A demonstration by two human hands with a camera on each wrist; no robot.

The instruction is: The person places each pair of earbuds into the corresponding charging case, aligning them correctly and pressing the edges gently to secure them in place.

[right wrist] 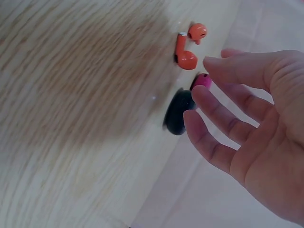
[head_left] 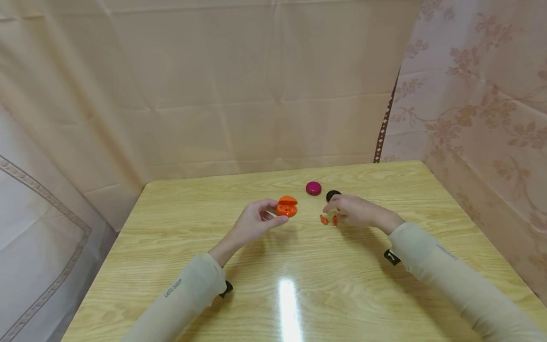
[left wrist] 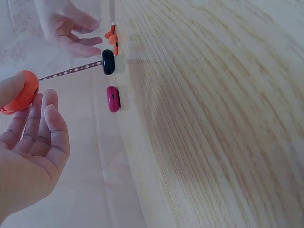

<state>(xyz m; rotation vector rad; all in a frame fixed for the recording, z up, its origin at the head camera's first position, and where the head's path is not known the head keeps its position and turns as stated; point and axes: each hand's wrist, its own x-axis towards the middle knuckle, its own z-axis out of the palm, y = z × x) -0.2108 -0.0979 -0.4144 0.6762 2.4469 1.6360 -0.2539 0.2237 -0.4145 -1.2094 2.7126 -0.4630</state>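
Note:
My left hand point(head_left: 254, 223) pinches an orange earbud case point(head_left: 286, 211) between thumb and fingers, raised above the table, its lid tipped up and its inside facing me. In the left wrist view the case point(left wrist: 26, 92) shows its rounded outside beside the thumb. Two orange earbuds lie on the table: one earbud point(right wrist: 186, 60) with its stem along the wood, the other earbud point(right wrist: 197, 32) close beside it. Over them hovers my right hand point(head_left: 359, 210), fingers loosely bent and holding nothing, the thumb tip nearest the earbuds in the right wrist view.
A dark round case point(head_left: 332, 194) sits just beyond my right hand, which partly covers it in the head view. Left of it and further back lies a magenta round case point(head_left: 314, 188). The wooden table point(head_left: 205, 199) ends at a beige curtain point(head_left: 256, 95).

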